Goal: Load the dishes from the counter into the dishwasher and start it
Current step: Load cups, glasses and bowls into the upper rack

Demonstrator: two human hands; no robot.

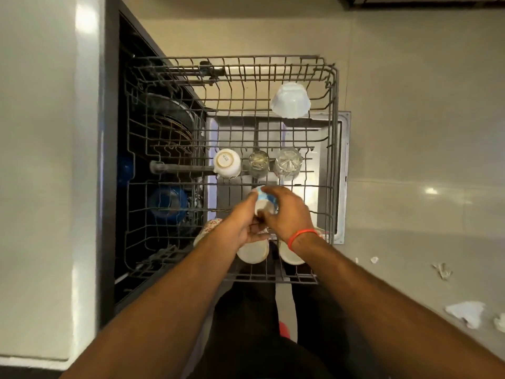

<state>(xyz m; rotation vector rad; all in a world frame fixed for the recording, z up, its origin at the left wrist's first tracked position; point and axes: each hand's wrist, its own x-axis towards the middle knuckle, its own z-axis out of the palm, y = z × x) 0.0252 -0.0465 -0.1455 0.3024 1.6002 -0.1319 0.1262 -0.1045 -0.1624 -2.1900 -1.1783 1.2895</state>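
We hold a small blue-banded cup (263,201) over the pulled-out upper rack (332,132), our left hand (243,225) and right hand (287,212) both closed on it. If our grip slips, it could knock the upturned cream mugs (252,253) just below, or chip against the tines.
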